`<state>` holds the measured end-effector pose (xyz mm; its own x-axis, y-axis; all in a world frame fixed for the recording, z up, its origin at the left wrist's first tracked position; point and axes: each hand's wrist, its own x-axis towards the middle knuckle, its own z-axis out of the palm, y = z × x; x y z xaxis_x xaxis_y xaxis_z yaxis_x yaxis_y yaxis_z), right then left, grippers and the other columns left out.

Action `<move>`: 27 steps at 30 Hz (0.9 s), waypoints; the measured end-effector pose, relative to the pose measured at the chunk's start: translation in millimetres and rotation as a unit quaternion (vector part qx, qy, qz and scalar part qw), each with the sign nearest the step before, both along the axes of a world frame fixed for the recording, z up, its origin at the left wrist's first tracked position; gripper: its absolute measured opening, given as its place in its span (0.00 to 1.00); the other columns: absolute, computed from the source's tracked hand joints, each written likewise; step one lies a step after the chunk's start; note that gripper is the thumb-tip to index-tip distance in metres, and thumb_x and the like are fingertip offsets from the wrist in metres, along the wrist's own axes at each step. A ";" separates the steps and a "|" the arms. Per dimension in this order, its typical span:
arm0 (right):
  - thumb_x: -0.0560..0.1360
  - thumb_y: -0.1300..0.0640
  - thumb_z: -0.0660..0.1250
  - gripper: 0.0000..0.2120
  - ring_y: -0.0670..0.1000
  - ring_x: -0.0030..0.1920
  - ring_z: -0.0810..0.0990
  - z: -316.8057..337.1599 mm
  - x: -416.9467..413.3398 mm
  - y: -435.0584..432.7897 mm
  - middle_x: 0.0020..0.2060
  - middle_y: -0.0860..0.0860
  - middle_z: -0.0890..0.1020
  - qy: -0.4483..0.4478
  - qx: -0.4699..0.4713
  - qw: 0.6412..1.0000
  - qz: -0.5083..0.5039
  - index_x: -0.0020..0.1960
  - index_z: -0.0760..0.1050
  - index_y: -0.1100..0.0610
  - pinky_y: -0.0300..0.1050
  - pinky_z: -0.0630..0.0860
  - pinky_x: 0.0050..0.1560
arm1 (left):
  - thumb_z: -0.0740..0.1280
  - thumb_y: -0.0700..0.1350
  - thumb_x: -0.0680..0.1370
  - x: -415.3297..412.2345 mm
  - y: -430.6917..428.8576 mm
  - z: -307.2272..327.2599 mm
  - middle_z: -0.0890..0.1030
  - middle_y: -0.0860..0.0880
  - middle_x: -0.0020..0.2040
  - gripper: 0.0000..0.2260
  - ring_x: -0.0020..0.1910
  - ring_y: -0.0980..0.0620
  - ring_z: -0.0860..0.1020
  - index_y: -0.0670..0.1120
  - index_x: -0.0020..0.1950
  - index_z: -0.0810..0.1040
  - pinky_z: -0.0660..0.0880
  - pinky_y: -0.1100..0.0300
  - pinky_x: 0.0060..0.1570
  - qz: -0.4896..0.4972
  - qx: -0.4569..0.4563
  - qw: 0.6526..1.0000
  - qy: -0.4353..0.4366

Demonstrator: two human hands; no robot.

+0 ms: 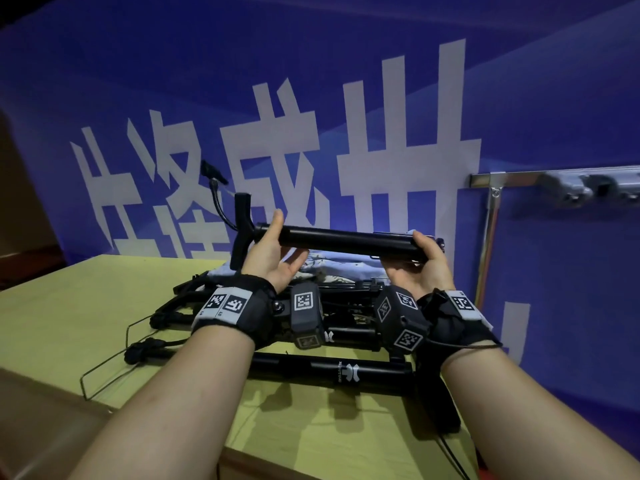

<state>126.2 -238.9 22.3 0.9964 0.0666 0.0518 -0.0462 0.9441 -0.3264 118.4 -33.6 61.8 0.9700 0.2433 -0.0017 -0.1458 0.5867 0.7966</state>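
Observation:
I hold a black hand pump (346, 239) level above a yellow table (86, 306). Its T-handle (241, 220) points left, and a thin hose with a nozzle (213, 174) curls up behind it. My left hand (268, 252) cradles the tube near the handle, with the thumb up over the tube and the fingers loose beneath. My right hand (424, 265) grips the tube's right end with the thumb on top. Both wrists wear black bands with square printed markers.
Several more black pumps (346, 370) lie piled on the table under my hands, partly on a pale printed cloth (346, 268). A thin wire loop (104, 358) lies at the left. A blue banner wall stands behind, with a metal rail and post (491, 202) at the right.

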 end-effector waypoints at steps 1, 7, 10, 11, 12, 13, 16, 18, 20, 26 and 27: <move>0.76 0.62 0.64 0.01 0.56 0.54 0.78 -2.6 0.9 0.1 0.48 0.56 0.78 -0.005 -0.001 1.000 0.001 0.45 0.74 0.57 0.53 0.76 0.57 | 0.68 0.47 0.79 1.4 -0.1 0.3 0.80 0.43 0.50 0.09 0.53 0.46 0.79 0.43 0.56 0.76 0.77 0.51 0.54 -0.003 0.001 1.000 0.006; 0.73 0.52 0.71 0.10 0.59 0.54 0.80 7.0 -1.5 1.2 0.50 0.59 0.80 0.051 -0.039 0.998 -0.008 0.45 0.75 0.58 0.58 0.76 0.58 | 0.63 0.40 0.82 21.1 6.3 -9.0 0.80 0.38 0.59 0.17 0.58 0.41 0.80 0.35 0.68 0.70 0.80 0.50 0.44 -0.039 -0.023 0.999 -0.023; 0.73 0.51 0.70 0.13 0.59 0.53 0.80 19.3 -1.7 4.8 0.52 0.60 0.79 0.042 -0.067 0.997 -0.003 0.50 0.74 0.59 0.56 0.78 0.55 | 0.60 0.43 0.83 30.3 8.1 -11.8 0.76 0.37 0.66 0.19 0.63 0.41 0.78 0.34 0.72 0.68 0.79 0.52 0.48 -0.065 -0.010 0.998 -0.020; 0.74 0.50 0.70 0.14 0.59 0.53 0.79 21.7 -0.7 5.0 0.54 0.60 0.79 0.040 -0.088 0.995 -0.001 0.53 0.74 0.59 0.56 0.78 0.55 | 0.59 0.43 0.84 33.6 8.4 -12.1 0.76 0.37 0.67 0.19 0.64 0.42 0.77 0.34 0.71 0.68 0.79 0.53 0.50 -0.073 -0.012 0.997 -0.025; 0.75 0.50 0.69 0.16 0.59 0.54 0.78 22.9 1.4 5.6 0.54 0.60 0.78 0.039 -0.113 0.993 -0.002 0.56 0.73 0.59 0.56 0.79 0.54 | 0.59 0.43 0.84 36.7 8.5 -12.4 0.76 0.37 0.67 0.18 0.65 0.42 0.76 0.34 0.70 0.69 0.78 0.53 0.53 -0.080 -0.013 0.996 -0.031; 0.75 0.50 0.68 0.16 0.59 0.54 0.78 22.9 4.8 6.8 0.55 0.60 0.78 0.041 -0.132 0.990 -0.001 0.57 0.73 0.58 0.56 0.79 0.52 | 0.58 0.43 0.84 40.0 8.3 -12.5 0.76 0.37 0.67 0.16 0.66 0.42 0.76 0.35 0.68 0.71 0.77 0.52 0.57 -0.085 -0.013 0.996 -0.034; 0.76 0.53 0.68 0.07 0.59 0.59 0.76 18.4 15.2 10.9 0.57 0.59 0.77 0.050 -0.136 0.989 0.004 0.49 0.74 0.57 0.54 0.80 0.47 | 0.59 0.44 0.84 53.3 10.1 -14.3 0.78 0.39 0.63 0.11 0.66 0.43 0.75 0.39 0.60 0.75 0.73 0.52 0.63 -0.080 0.016 0.996 -0.030; 0.77 0.56 0.66 0.05 0.59 0.59 0.76 15.1 24.5 13.2 0.59 0.58 0.77 0.062 -0.118 0.991 -0.005 0.45 0.74 0.57 0.54 0.79 0.53 | 0.62 0.48 0.82 62.6 12.2 -14.4 0.81 0.43 0.59 0.12 0.65 0.45 0.76 0.42 0.60 0.77 0.71 0.50 0.65 -0.080 0.088 0.993 -0.017; 0.77 0.57 0.66 0.05 0.59 0.56 0.78 12.7 33.7 14.4 0.60 0.58 0.77 0.064 -0.081 0.995 -0.018 0.44 0.73 0.58 0.53 0.76 0.58 | 0.64 0.53 0.81 69.9 13.8 -14.4 0.81 0.46 0.60 0.16 0.63 0.49 0.77 0.45 0.64 0.76 0.69 0.49 0.66 -0.108 0.191 0.975 0.010; 0.78 0.56 0.65 0.07 0.59 0.61 0.77 8.3 65.4 11.7 0.63 0.59 0.75 0.094 -0.028 0.994 -0.049 0.45 0.73 0.60 0.53 0.74 0.59 | 0.66 0.52 0.80 109.4 34.5 -25.6 0.80 0.45 0.54 0.18 0.46 0.54 0.81 0.41 0.62 0.76 0.78 0.56 0.47 -0.024 0.409 0.906 0.104; 0.78 0.56 0.65 0.07 0.59 0.61 0.76 8.1 69.1 10.2 0.63 0.59 0.75 0.098 -0.033 0.993 -0.053 0.45 0.73 0.59 0.53 0.74 0.60 | 0.66 0.51 0.80 116.9 38.1 -27.3 0.80 0.43 0.54 0.18 0.47 0.52 0.82 0.39 0.63 0.76 0.79 0.57 0.47 -0.007 0.440 0.891 0.109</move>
<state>195.3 -228.7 30.4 0.9886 -0.0417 -0.1447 -0.0171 0.9236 -0.3830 235.3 4.5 34.6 0.9728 0.2317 -0.0055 0.0718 -0.2789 0.9576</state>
